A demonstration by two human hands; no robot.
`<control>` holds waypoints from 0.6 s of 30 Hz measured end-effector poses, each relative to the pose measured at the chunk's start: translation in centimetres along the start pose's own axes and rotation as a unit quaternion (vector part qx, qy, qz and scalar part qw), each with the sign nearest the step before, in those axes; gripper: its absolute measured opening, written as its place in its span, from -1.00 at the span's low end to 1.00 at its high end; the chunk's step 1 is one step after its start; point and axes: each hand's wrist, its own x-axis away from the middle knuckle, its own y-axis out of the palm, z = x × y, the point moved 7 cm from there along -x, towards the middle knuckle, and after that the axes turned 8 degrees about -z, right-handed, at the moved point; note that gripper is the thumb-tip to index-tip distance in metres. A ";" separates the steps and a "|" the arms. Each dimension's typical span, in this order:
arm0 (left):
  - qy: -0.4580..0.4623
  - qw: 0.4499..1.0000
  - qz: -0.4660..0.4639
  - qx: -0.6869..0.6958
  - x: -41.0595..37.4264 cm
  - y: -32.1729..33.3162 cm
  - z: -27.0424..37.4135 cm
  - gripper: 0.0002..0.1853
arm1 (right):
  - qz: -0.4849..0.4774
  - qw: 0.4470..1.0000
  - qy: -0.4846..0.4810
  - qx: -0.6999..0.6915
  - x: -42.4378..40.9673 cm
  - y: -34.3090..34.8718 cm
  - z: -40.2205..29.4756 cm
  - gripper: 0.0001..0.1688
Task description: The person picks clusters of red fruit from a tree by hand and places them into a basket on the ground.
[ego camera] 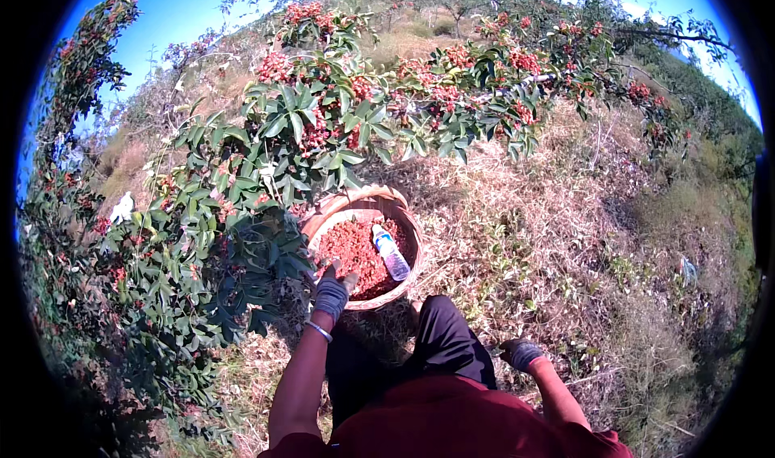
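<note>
A round woven basket [416, 231] stands on the ground before me, part filled with small red berries [354, 249] that look like Sichuan peppercorns. On top of them lies a clear plastic bottle [392, 253] with a blue label. My left hand [333, 288], wrapped in grey cloth, is over the basket's near left rim with its fingers apart; nothing shows in it. Away from the basket, beside my right leg, my right hand [522, 354] hangs low over the grass in a similar wrap. Its fingers are dark and partly hidden.
A leafy branch with red berry clusters [315, 131] arches beyond the basket. Dense foliage [200, 252] crowds the left side, overhanging the basket's edge. Dry grass [514, 215] covers the ground to the right. A pale scrap of litter [688, 271] lies farther right.
</note>
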 end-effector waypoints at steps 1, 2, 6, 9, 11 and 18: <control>0.038 0.990 -0.007 -0.138 2.4 3.0 4.7 -0.53 | 0.040 0.998 -0.015 -0.037 -0.3 -1.0 -0.5 -0.59; 0.080 0.961 0.003 -0.265 5.1 5.9 9.7 -0.69 | 0.064 0.998 -0.024 0.012 -2.3 -1.3 -0.7 -0.62; 0.320 0.868 0.099 -0.366 11.0 11.5 25.6 -0.78 | 0.160 0.956 -0.196 -0.151 -4.1 -11.0 -10.5 -0.69; 0.475 0.679 0.129 -0.544 10.8 14.8 32.2 -0.57 | 0.185 0.842 -0.356 -0.361 -1.6 -19.7 -18.7 -0.74; 0.479 0.590 0.137 -0.635 9.0 15.7 34.4 -0.37 | 0.326 0.796 -0.440 -0.256 0.6 -25.3 -23.9 -0.68; 0.318 0.458 0.063 -0.828 2.8 15.9 36.2 -0.21 | 0.273 0.778 -0.429 -0.369 -5.1 -33.3 -35.0 -0.17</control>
